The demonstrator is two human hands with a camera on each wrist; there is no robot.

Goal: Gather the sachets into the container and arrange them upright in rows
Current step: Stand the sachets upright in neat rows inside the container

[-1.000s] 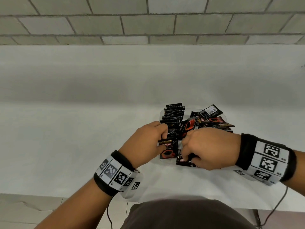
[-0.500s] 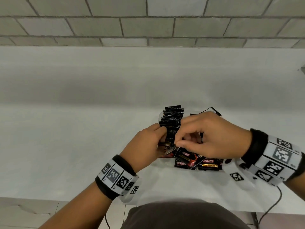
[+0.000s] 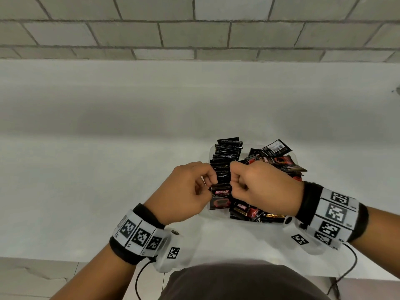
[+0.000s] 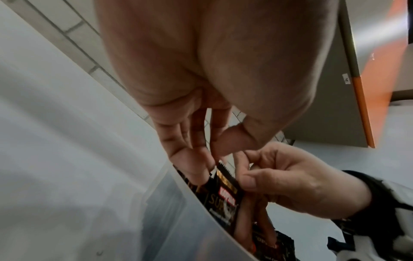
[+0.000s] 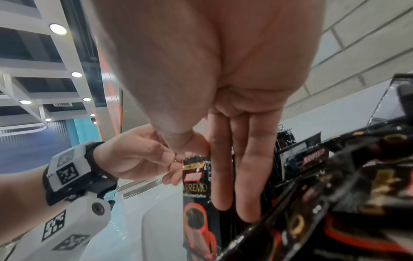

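Observation:
A clear plastic container (image 3: 210,153) stands on the white counter. Along its left side runs a row of upright black sachets (image 3: 227,155); loose sachets (image 3: 279,162) lie piled on its right. At the near end of the row one Kopiko sachet (image 3: 220,199) stands upright, label toward me. My left hand (image 3: 213,185) pinches its top left corner. My right hand (image 3: 232,187) pinches its top right, thumb in front. In the right wrist view the sachet (image 5: 196,185) has my straight fingers (image 5: 250,176) behind it. The left wrist view shows the sachet (image 4: 225,192) inside the container wall (image 4: 170,211).
The white counter (image 3: 108,180) stretches left and behind the container to a grey brick wall (image 3: 194,29). Its front edge runs just under my wrists. Cables hang from both wristbands.
My right hand came off the loose pile and moved left to the near end of the row. Both hands now hold one sachet upright there. The left hand barely shifted.

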